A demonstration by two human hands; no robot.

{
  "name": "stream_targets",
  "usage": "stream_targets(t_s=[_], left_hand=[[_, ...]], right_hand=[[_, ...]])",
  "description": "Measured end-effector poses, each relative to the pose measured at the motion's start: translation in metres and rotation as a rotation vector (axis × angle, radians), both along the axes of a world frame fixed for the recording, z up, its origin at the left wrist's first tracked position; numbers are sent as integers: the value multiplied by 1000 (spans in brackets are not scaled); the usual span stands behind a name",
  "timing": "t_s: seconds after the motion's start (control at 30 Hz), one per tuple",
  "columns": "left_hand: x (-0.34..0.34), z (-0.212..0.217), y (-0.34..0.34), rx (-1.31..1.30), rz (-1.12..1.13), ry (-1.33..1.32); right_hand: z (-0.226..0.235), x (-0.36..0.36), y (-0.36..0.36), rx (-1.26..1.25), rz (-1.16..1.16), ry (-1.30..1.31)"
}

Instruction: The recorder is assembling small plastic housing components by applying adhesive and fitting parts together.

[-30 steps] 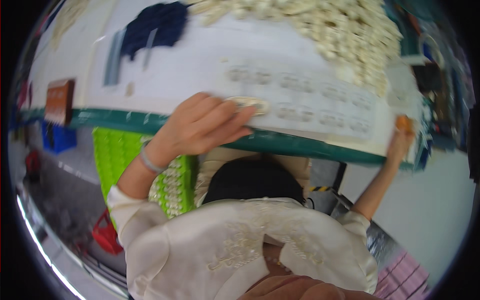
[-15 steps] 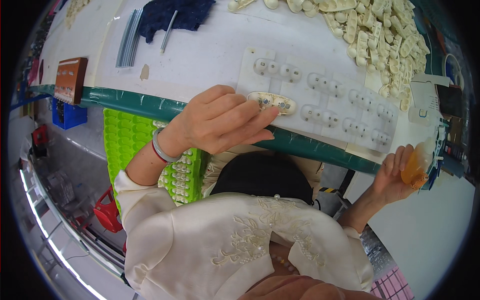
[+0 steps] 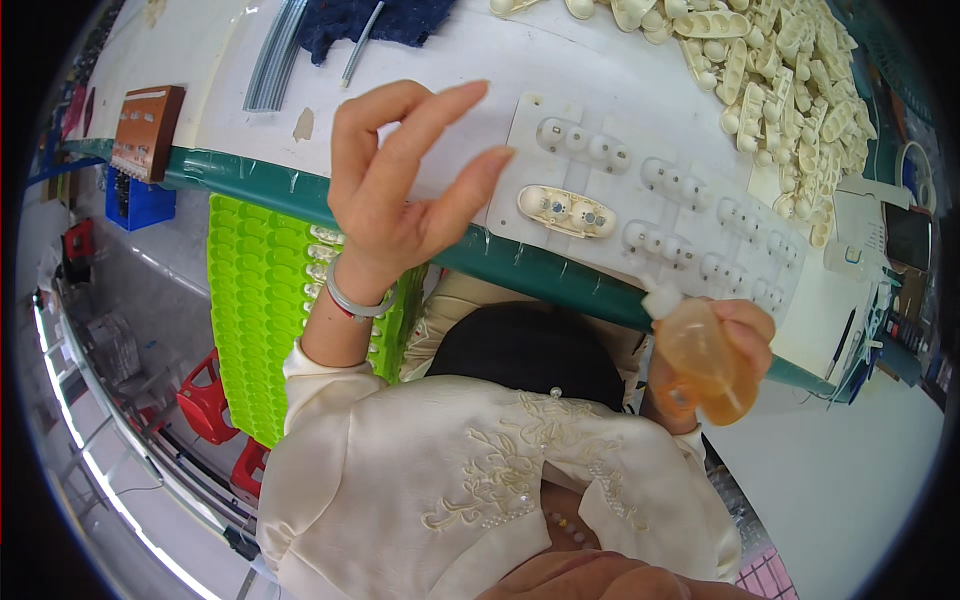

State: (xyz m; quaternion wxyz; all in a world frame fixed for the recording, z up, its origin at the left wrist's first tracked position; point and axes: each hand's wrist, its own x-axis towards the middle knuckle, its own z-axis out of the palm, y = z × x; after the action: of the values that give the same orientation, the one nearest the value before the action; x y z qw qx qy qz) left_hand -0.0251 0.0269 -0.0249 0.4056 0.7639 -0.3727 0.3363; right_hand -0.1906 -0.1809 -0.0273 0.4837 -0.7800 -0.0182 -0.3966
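My left hand (image 3: pixel 405 185) hovers over the table's front edge with its fingers apart and nothing in them. Just right of it lies a white moulded jig plate (image 3: pixel 610 160) with several groups of round posts. A cream plastic shell (image 3: pixel 567 211) with small metallic discs inside sits on the jig's near left group. My right hand (image 3: pixel 735 340) is closed around a squeeze bottle (image 3: pixel 705 365) of orange liquid, held in front of the jig's near edge. The bottle's white nozzle (image 3: pixel 660 298) points up and left, toward the jig.
A heap of cream plastic shells (image 3: pixel 780 90) covers the far right. Grey-blue rods (image 3: pixel 277 55) and a navy cloth (image 3: pixel 370 20) lie at the far left. An orange-brown block (image 3: pixel 147 133) stands near the left edge. Below the table edge is a green moulded tray (image 3: pixel 255 330) holding white parts.
My left hand has let go of the cream shell and lifted away to the left, fingers spreading. My right hand has brought the squeeze bottle leftward from the right side, turning its nozzle into view.
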Motion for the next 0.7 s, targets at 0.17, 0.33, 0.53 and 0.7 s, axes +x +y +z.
stream_targets(t_s=[0.17,0.33,0.53,0.7], left_hand=[[2,-5,-1,-78,70,67],[4,-7,-2,-77,58,84],[5,-5,-3,-51,32,110],[4,-3,-2,-18,20,127]], right_hand=[[3,1,3,-118,146,113],[3,3,5,-235,81,175],[4,2,4,-282,77,208],[1,1,5,-291,48,210]])
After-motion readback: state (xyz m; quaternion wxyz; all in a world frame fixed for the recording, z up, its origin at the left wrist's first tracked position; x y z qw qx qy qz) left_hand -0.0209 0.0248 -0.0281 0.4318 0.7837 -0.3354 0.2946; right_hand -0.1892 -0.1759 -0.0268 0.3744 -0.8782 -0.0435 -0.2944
